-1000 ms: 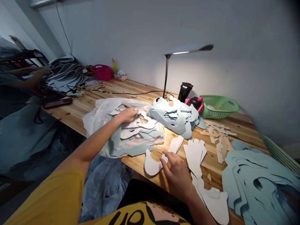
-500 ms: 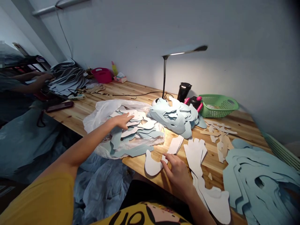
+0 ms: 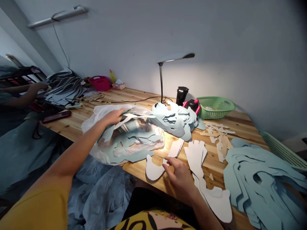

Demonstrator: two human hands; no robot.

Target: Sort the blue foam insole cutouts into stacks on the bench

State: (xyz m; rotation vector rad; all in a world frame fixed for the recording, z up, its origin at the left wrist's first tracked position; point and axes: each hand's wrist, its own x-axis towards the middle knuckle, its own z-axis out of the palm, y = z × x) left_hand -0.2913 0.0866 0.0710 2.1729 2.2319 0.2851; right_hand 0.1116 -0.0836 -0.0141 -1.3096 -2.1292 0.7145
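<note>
My left hand (image 3: 114,117) is closed on several flat cut-out pieces (image 3: 130,117), raised at the far side of a clear plastic bag (image 3: 96,111). More pale blue and white cut-outs (image 3: 134,140) lie in the bag's open mouth. My right hand (image 3: 178,172) rests at the front of the table, thumb and fingertips pinching the narrow part of a white curved cut-out (image 3: 153,171). Just beyond those fingertips is a small white stack (image 3: 177,147). Beside the hand, to the right, lie longer white cut-outs (image 3: 195,153).
Behind the bag a heap of light blue cut-outs (image 3: 172,118) sits under a desk lamp (image 3: 161,80). A black cup (image 3: 182,95) and green basket (image 3: 216,107) stand near the wall. Stacked blue sheets (image 3: 251,182) occupy the right. Another person's hand (image 3: 38,87) is at far left.
My left hand has drawn back leftward and lifted cut-outs from the bag, baring the pieces beneath. My right hand stays on the white cut-out. The view has shifted slightly.
</note>
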